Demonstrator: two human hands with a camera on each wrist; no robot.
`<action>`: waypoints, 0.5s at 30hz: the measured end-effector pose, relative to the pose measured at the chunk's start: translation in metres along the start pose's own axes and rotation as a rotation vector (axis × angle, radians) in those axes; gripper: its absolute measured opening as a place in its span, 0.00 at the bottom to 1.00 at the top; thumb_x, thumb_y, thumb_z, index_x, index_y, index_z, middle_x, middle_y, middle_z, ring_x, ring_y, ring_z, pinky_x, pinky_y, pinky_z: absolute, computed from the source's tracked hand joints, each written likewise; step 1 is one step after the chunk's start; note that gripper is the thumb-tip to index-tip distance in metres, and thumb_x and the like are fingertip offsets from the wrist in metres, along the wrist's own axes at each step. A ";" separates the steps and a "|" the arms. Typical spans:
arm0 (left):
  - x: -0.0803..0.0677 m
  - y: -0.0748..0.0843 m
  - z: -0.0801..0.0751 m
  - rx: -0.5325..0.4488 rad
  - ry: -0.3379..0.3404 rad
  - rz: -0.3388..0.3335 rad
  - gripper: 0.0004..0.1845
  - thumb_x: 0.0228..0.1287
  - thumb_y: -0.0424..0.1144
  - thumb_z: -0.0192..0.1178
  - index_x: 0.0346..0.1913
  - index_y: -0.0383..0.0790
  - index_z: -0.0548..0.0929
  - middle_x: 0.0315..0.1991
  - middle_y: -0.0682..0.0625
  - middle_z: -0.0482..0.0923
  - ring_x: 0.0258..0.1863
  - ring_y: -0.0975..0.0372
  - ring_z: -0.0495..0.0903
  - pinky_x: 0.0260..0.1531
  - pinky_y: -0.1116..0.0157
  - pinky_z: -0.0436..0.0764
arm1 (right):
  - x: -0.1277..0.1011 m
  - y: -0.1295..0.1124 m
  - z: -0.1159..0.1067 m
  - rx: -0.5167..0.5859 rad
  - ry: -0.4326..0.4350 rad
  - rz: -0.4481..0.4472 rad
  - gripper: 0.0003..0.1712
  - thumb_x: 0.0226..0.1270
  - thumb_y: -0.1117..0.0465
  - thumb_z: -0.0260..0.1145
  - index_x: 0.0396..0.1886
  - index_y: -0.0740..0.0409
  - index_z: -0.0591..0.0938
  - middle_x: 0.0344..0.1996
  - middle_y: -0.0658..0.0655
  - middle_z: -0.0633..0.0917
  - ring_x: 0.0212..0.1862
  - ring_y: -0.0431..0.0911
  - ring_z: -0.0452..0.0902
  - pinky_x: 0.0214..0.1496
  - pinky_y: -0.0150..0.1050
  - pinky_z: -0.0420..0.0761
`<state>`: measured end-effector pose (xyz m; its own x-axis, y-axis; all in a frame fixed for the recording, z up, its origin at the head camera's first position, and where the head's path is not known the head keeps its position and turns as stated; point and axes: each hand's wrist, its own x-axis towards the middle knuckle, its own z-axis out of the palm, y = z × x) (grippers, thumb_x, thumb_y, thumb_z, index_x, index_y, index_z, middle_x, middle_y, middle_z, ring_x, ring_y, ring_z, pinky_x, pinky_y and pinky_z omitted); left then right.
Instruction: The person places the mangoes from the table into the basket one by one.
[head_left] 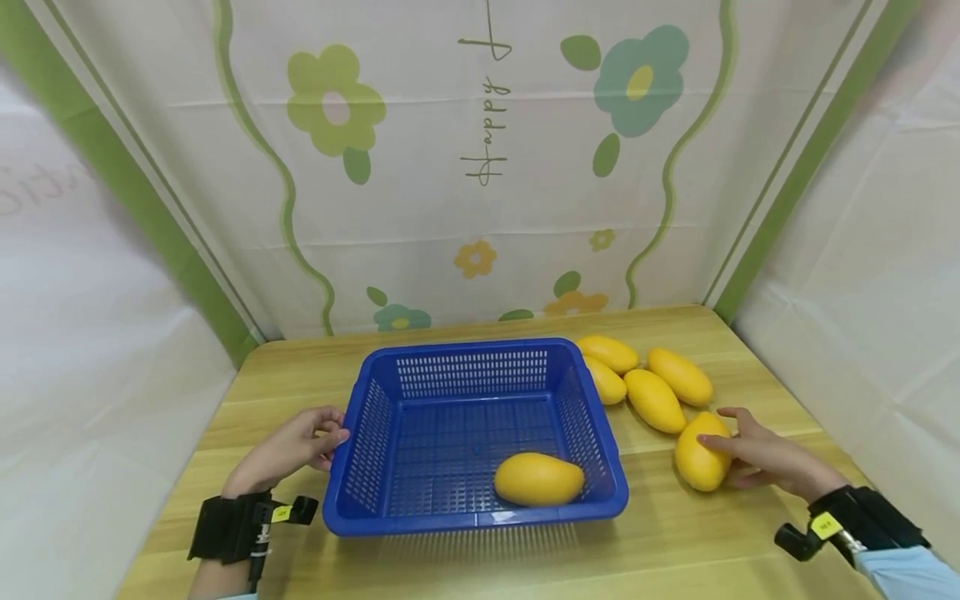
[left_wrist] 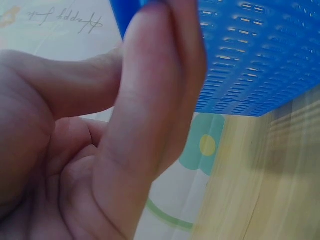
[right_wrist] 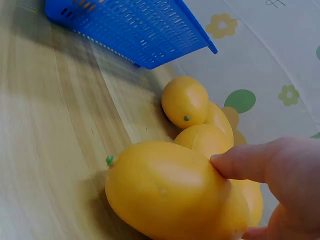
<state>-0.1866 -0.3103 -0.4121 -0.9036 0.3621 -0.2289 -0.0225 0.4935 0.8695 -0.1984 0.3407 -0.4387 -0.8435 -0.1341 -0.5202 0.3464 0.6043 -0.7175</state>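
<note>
A blue plastic basket (head_left: 474, 523) with slotted walls stands on the table, one yellow mango (head_left: 537, 480) lying inside near its front right corner. At the basket's left side my left hand (head_left: 300, 448) pinches the rim; the left wrist view shows the fingers (left_wrist: 150, 85) bent at the blue edge. To the right of the basket, my right hand (head_left: 772, 458) grips another mango (head_left: 702, 451) from its right side. In the right wrist view this mango (right_wrist: 170, 190) appears close to the wood, its green stem end facing away from the hand. Whether it touches the table I cannot tell.
Several more mangoes (head_left: 654, 401) lie together between the basket's right wall and my right hand, toward the back. The wooden table (head_left: 675, 542) is bounded by a flower-printed cloth (head_left: 420, 208) behind and white cloth (head_left: 885, 275) at the sides.
</note>
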 end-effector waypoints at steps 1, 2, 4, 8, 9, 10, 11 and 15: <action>0.000 0.000 0.000 0.000 0.000 0.000 0.14 0.77 0.35 0.52 0.54 0.25 0.69 0.44 0.40 0.75 0.33 0.57 0.82 0.35 0.58 0.88 | 0.000 0.000 0.001 0.011 0.002 0.001 0.57 0.75 0.42 0.56 0.74 0.72 0.30 0.63 0.85 0.55 0.48 0.51 0.79 0.46 0.45 0.86; 0.000 0.000 0.000 0.000 0.001 0.000 0.14 0.77 0.35 0.52 0.54 0.25 0.69 0.44 0.40 0.75 0.33 0.57 0.82 0.35 0.58 0.88 | 0.000 0.001 0.001 0.024 0.001 0.003 0.57 0.75 0.43 0.56 0.74 0.72 0.30 0.62 0.85 0.56 0.48 0.51 0.79 0.46 0.45 0.86; 0.000 0.000 0.000 -0.003 -0.002 0.000 0.14 0.77 0.35 0.52 0.54 0.25 0.69 0.44 0.40 0.75 0.34 0.57 0.82 0.35 0.58 0.88 | -0.001 0.002 0.002 0.045 -0.003 0.014 0.57 0.75 0.43 0.56 0.73 0.74 0.31 0.62 0.84 0.57 0.50 0.51 0.79 0.48 0.46 0.86; 0.000 0.000 0.000 0.000 0.000 -0.001 0.14 0.76 0.35 0.53 0.54 0.26 0.70 0.45 0.40 0.75 0.33 0.57 0.82 0.35 0.58 0.88 | -0.002 0.004 0.002 0.073 -0.020 0.034 0.57 0.74 0.43 0.57 0.72 0.79 0.35 0.64 0.83 0.58 0.53 0.51 0.77 0.49 0.46 0.85; 0.000 0.000 0.000 0.002 -0.001 0.002 0.14 0.77 0.36 0.52 0.54 0.26 0.70 0.45 0.40 0.75 0.34 0.57 0.82 0.35 0.58 0.88 | -0.002 0.004 0.002 0.075 -0.020 0.036 0.57 0.74 0.43 0.58 0.72 0.80 0.36 0.64 0.82 0.59 0.53 0.50 0.77 0.50 0.46 0.85; 0.000 0.000 0.000 0.003 -0.001 0.002 0.14 0.77 0.36 0.52 0.53 0.26 0.70 0.45 0.40 0.75 0.34 0.57 0.82 0.35 0.58 0.88 | -0.003 0.004 0.002 0.074 -0.018 0.038 0.57 0.74 0.43 0.58 0.72 0.80 0.37 0.64 0.82 0.60 0.52 0.49 0.77 0.50 0.46 0.85; 0.000 0.000 0.000 0.004 0.000 0.004 0.14 0.77 0.36 0.52 0.53 0.26 0.70 0.45 0.40 0.75 0.34 0.57 0.82 0.35 0.58 0.88 | -0.003 0.004 0.002 0.072 -0.016 0.038 0.56 0.73 0.43 0.58 0.72 0.81 0.39 0.63 0.81 0.61 0.52 0.49 0.77 0.50 0.46 0.86; -0.001 0.001 0.000 -0.002 0.000 0.004 0.14 0.77 0.36 0.52 0.53 0.26 0.70 0.45 0.40 0.75 0.33 0.57 0.82 0.35 0.57 0.88 | -0.003 0.004 0.002 0.058 -0.007 0.043 0.55 0.73 0.42 0.59 0.71 0.82 0.43 0.62 0.80 0.63 0.53 0.51 0.77 0.51 0.47 0.86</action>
<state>-0.1856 -0.3099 -0.4116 -0.9038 0.3639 -0.2254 -0.0198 0.4904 0.8713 -0.1932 0.3416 -0.4408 -0.8246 -0.1149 -0.5539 0.4053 0.5632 -0.7202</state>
